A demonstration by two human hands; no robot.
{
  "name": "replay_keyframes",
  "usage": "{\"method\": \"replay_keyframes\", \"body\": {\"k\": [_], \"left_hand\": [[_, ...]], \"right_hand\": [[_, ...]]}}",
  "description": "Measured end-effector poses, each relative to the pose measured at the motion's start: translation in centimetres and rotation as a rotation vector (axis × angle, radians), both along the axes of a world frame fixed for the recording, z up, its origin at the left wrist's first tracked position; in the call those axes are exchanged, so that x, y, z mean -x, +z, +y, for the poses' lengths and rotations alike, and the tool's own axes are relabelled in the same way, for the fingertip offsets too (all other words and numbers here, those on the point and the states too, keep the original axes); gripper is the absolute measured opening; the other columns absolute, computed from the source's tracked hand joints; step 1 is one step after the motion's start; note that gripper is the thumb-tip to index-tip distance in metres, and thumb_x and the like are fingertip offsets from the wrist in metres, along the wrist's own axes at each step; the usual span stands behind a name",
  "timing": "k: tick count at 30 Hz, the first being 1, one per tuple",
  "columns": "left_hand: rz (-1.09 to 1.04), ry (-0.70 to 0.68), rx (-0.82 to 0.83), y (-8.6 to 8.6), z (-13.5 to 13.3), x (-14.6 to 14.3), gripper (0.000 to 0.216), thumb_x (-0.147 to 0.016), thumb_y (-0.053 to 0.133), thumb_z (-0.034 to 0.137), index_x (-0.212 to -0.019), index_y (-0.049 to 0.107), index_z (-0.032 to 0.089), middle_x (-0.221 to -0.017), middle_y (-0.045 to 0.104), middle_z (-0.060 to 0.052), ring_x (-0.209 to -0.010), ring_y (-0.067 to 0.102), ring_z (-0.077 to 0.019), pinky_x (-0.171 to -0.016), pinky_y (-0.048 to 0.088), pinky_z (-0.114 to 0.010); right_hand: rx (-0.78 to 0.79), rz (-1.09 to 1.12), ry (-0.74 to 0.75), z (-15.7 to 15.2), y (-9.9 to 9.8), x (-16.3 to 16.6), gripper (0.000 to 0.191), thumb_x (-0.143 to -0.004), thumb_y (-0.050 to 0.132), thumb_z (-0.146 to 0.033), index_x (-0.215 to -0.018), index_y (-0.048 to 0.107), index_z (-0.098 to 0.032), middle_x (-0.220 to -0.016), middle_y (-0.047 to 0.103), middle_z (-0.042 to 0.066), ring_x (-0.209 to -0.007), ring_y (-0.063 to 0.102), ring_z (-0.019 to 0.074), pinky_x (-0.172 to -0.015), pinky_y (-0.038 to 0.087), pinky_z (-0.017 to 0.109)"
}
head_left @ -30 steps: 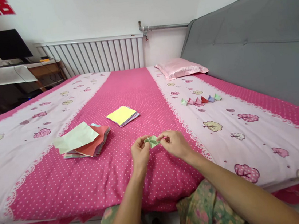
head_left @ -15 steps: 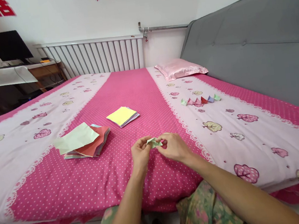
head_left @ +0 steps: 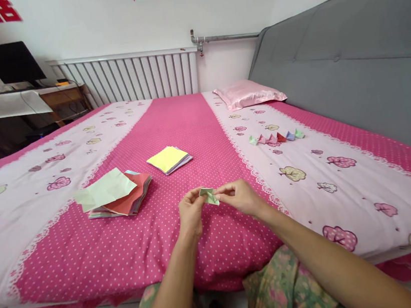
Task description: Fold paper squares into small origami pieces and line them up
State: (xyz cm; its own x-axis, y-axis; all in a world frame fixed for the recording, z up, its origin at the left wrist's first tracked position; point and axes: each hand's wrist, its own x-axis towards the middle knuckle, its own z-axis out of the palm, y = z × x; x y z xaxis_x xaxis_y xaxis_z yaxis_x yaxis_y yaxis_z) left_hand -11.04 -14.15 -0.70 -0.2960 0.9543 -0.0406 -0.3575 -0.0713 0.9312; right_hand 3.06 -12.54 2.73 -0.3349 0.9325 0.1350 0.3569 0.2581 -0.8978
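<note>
A small folded piece of pale green paper (head_left: 209, 195) is held just above the pink bedspread (head_left: 186, 237), near the bed's front edge. My left hand (head_left: 191, 212) pinches its left side and my right hand (head_left: 240, 197) pinches its right side, so both hands are closed on it. To the left lies a loose stack of coloured paper sheets (head_left: 114, 194) with a pale green sheet on top. Behind the hands sits a tidy stack topped with yellow paper (head_left: 169, 159). A row of several small folded paper shapes (head_left: 276, 137) stands on the right strip of the bedspread.
A pink pillow (head_left: 248, 93) lies at the far end by the grey headboard (head_left: 347, 54). A white radiator (head_left: 131, 77) runs along the far wall. At far left a desk (head_left: 13, 101) carries a dark monitor (head_left: 10, 62). My knees in floral fabric (head_left: 280, 290) touch the bed's front edge.
The green paper has been turned and pressed narrower between my fingers. Both hands stay in almost the same place above the bedspread.
</note>
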Motion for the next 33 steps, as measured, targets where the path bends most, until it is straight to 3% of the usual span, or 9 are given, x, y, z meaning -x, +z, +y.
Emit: {"method": "replay_keyframes", "body": {"k": [8,17,24,33], "left_hand": [[-0.038,-0.034,0.064,0.3,-0.3,0.0,0.023,-0.054,0.071,0.020,-0.073,0.063,0.012,-0.067,0.065,-0.002,-0.058,0.059,-0.0103,-0.062,0.045,-0.023],[-0.021,-0.127,0.121,0.6,-0.7,-0.2,0.023,-0.054,0.073,0.022,-0.072,0.064,0.011,-0.062,0.065,-0.003,-0.052,0.058,-0.0094,-0.053,0.045,-0.020],[0.009,-0.218,0.120,0.5,-0.8,-0.3,0.029,-0.051,0.075,0.019,-0.075,0.063,0.010,-0.063,0.066,-0.004,-0.055,0.060,-0.0113,-0.057,0.048,-0.023],[0.038,-0.259,0.126,0.2,-0.6,-0.2,0.034,-0.049,0.076,0.016,-0.079,0.061,0.010,-0.063,0.065,-0.002,-0.054,0.059,-0.0100,-0.058,0.046,-0.021]], "right_hand": [[0.110,0.084,0.087,0.1,-0.2,-0.4,0.025,-0.066,0.062,-0.026,-0.087,0.069,-0.015,-0.084,0.071,0.008,-0.076,0.065,0.0189,-0.069,0.049,0.028],[0.040,-0.042,-0.059,0.3,-0.5,-0.3,0.015,-0.065,0.059,-0.027,-0.067,0.069,-0.015,-0.067,0.069,0.004,-0.061,0.061,0.0153,-0.059,0.045,0.024],[0.122,0.019,-0.122,0.7,-1.4,-0.3,0.008,-0.058,0.061,-0.022,-0.059,0.059,-0.014,-0.055,0.061,0.000,-0.050,0.053,0.0102,-0.048,0.040,0.020],[0.220,0.127,-0.131,0.7,-1.9,0.0,0.012,-0.056,0.060,-0.019,-0.063,0.051,-0.016,-0.053,0.056,-0.004,-0.047,0.051,0.0086,-0.047,0.040,0.020]]}}
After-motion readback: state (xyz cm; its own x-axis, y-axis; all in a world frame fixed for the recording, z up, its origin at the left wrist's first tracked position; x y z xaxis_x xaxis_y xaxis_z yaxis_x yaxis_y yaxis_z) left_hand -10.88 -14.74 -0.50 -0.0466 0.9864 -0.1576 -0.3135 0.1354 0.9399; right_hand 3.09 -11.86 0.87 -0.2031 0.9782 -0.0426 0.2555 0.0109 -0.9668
